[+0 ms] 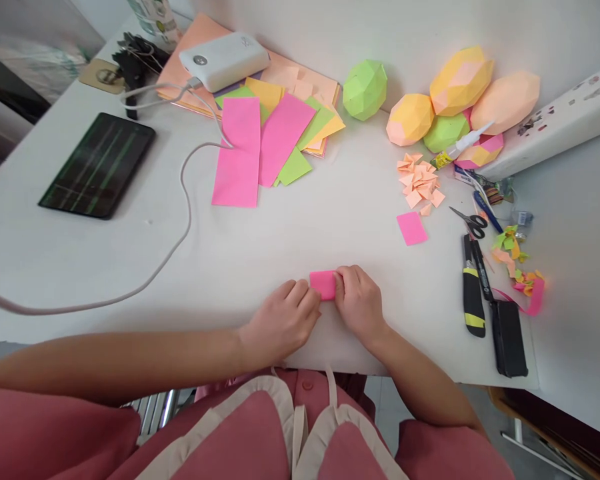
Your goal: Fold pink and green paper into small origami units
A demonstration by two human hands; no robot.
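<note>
A small pink piece of paper (323, 285) is held between my two hands just above the front of the white table. My left hand (286, 317) has its fingers curled closed at the paper's left end. At the right end, my right hand (360, 300) pinches the paper with the thumb on top. Another small pink paper square (412, 229) lies flat beyond my right hand. Behind it is a heap of peach folded paper pieces (420, 180). Longer pink paper strips (237, 153) rest on coloured sheets at the back left.
Faceted paper balls (365, 90) stand along the back, with a glue tube (463, 145) leaning there. Scissors (473, 222), a utility knife (473, 293) and a black case (509, 337) lie at right. A white cable (185, 193) runs from a power bank (225, 60), near a tablet (99, 167).
</note>
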